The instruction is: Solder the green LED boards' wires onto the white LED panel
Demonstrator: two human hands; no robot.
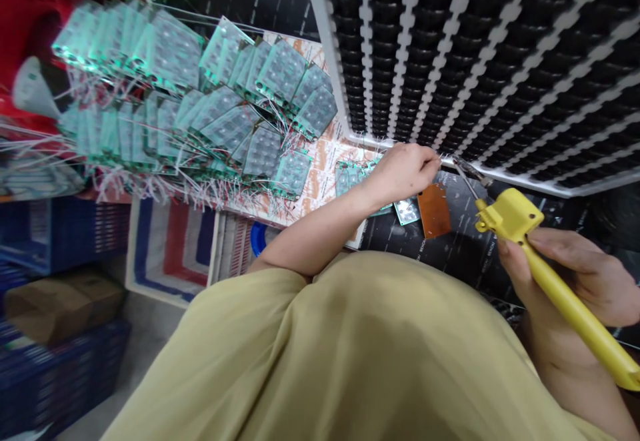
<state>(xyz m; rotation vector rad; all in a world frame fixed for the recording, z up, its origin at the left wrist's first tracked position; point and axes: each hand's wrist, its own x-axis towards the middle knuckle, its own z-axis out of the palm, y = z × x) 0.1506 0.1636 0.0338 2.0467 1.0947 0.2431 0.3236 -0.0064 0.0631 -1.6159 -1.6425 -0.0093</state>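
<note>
My right hand (575, 267) is wrapped round the handle of a yellow soldering gun (517, 217). The gun's metal tip points up and left, close to the lower edge of a white frame. My left hand (403, 171) has its fingers pinched together at that same edge; what lies between them is too small to make out. Below the left fingers lie a copper-brown board (435, 211) and a small silvery-green board (407, 210). Another green circuit board (349, 177) is partly covered by my left hand and forearm.
A large panel of black cells and white strips (450, 61) leans over the black mat (400, 237). Several wired green boards (175, 54) are stacked in rows at the left. Plastic crates (173, 287) and a cardboard box (65, 304) stand lower left.
</note>
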